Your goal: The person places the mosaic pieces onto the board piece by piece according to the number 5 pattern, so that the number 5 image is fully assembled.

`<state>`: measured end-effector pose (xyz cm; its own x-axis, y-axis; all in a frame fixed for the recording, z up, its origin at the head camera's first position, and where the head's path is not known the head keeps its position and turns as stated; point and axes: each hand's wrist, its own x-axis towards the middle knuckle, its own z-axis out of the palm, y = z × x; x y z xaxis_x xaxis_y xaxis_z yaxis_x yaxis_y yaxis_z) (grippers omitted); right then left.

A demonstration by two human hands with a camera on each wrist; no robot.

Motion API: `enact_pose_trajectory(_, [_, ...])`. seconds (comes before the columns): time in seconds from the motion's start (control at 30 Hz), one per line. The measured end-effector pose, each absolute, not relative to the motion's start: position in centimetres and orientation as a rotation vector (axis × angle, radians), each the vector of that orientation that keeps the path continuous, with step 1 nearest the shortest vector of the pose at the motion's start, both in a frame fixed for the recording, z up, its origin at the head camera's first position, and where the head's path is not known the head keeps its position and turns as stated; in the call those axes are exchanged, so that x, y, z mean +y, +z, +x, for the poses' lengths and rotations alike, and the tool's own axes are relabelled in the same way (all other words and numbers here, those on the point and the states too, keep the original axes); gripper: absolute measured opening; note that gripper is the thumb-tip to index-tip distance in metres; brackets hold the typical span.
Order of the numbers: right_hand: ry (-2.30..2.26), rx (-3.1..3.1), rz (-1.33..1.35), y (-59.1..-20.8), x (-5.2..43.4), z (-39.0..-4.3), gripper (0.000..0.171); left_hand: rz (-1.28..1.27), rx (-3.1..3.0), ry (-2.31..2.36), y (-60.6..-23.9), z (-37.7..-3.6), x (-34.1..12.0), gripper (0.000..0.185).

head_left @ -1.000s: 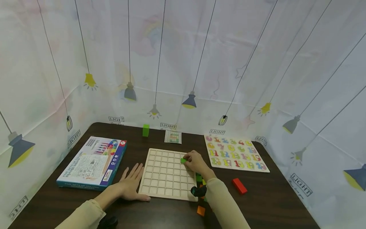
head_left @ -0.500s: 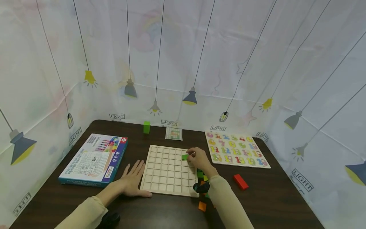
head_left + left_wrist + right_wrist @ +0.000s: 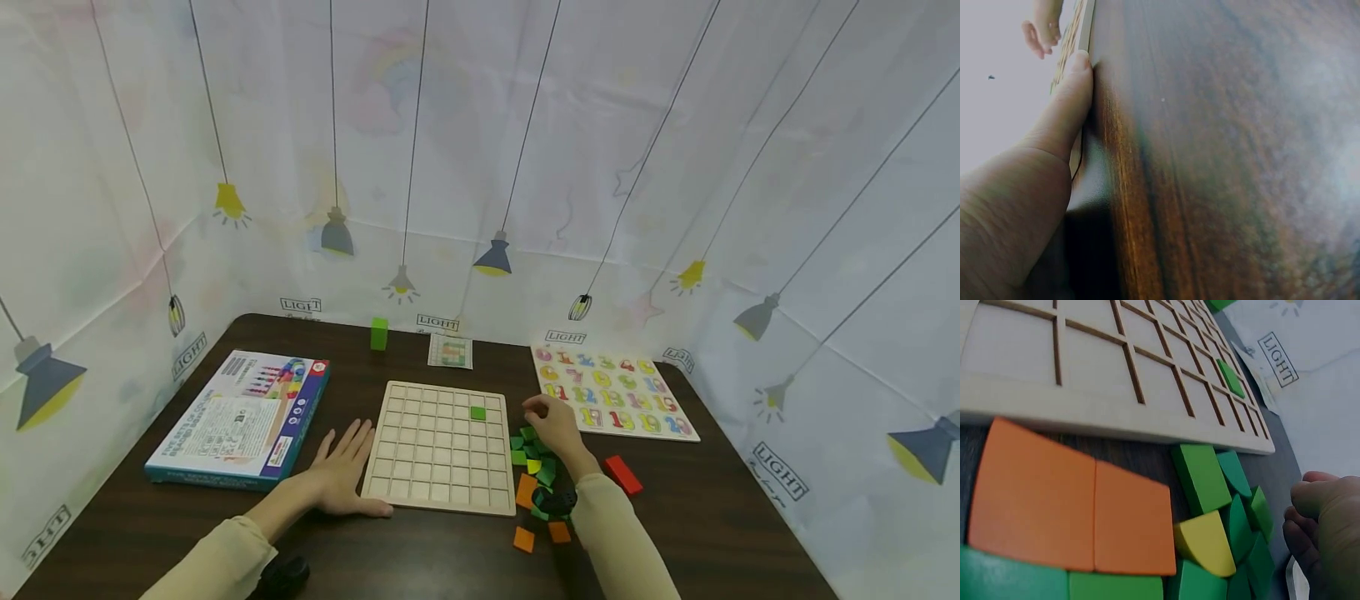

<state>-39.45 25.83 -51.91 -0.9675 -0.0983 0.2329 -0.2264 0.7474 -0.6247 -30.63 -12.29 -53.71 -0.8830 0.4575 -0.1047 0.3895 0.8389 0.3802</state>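
A pale wooden grid board (image 3: pixel 438 450) lies on the table with one green square tile (image 3: pixel 477 413) in a cell near its upper right. My left hand (image 3: pixel 341 471) rests with fingers spread along the board's left edge, the thumb lying at its near corner. In the left wrist view the thumb (image 3: pixel 1066 106) touches the board's side. My right hand (image 3: pixel 553 425) hovers off the board's right edge, fingers loosely bent and holding nothing. Beside it lies a pile of small pieces, among them orange tiles (image 3: pixel 1032 500), a yellow quarter-round piece (image 3: pixel 1207 544) and green blocks (image 3: pixel 1200 478).
A boxed set (image 3: pixel 240 417) lies at the left. Toward the back are an upright green block (image 3: pixel 378 334) and a small pattern card (image 3: pixel 451 352). A number puzzle board (image 3: pixel 615 392) lies back right, with a red block (image 3: pixel 623 475) in front of it.
My right hand has let go of the green tile, which now sits in a cell, and has moved right off the board. More of the pile shows. My left hand stays put.
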Motion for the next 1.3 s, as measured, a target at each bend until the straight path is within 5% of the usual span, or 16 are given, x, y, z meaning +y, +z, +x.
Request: enact_pose_trajectory(1.3, [0.890, -2.862, 0.356, -52.6, 26.6, -37.9, 0.016, 0.692, 2.822, 0.501, -52.1, -29.6, -12.0, 0.123])
